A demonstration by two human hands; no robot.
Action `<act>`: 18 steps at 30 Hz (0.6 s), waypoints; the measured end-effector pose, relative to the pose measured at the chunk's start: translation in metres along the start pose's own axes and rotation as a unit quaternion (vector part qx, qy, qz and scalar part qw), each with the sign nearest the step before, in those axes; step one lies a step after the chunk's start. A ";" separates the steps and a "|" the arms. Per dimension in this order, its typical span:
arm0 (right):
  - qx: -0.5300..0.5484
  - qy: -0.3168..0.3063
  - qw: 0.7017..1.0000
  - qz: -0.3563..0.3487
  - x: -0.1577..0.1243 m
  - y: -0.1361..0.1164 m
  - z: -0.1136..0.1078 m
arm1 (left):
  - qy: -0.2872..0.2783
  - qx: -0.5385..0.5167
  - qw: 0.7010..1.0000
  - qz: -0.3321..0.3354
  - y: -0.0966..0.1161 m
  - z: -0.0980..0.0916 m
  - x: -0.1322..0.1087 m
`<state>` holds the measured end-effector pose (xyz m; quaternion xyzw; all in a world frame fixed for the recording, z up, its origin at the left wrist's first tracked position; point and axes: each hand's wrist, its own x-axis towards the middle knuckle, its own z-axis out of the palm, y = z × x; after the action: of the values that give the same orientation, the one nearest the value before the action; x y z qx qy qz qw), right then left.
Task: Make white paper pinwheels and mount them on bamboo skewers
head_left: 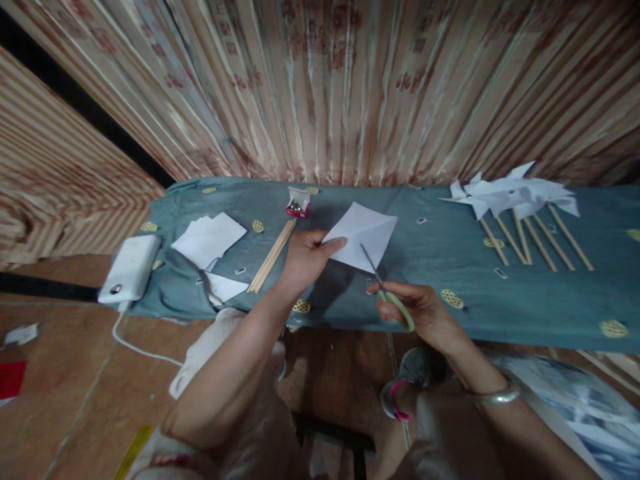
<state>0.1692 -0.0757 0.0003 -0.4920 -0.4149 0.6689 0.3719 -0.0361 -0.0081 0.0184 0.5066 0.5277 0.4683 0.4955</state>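
Observation:
My left hand pinches the left corner of a white paper square above the cloth, thumb on top. Crease lines run across the sheet toward its middle. My right hand grips scissors with light green handles, and their blades lie at the paper's lower edge, pointing to its centre. Whether the blades are apart is too small to tell. Left of the paper are a bundle of wooden sticks and a small red and white box of metal pins.
A stack of white paper squares and a folded paper piece lie at the left. Beside them a white power bank trails a cable. Several paper pinwheels on sticks rest at the right of the green cloth. A curtain hangs behind.

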 end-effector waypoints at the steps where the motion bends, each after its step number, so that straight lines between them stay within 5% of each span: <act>1: 0.001 0.000 1.000 0.003 0.000 0.000 0.000 | 0.001 0.001 1.000 0.001 0.000 0.000 0.000; 18: -0.009 0.007 1.000 0.004 -0.001 -0.001 0.002 | -0.007 0.006 1.000 0.007 -0.003 0.000 0.001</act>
<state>0.1678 -0.0764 0.0022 -0.5015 -0.4165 0.6633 0.3675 -0.0358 -0.0069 0.0155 0.5161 0.5236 0.4653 0.4929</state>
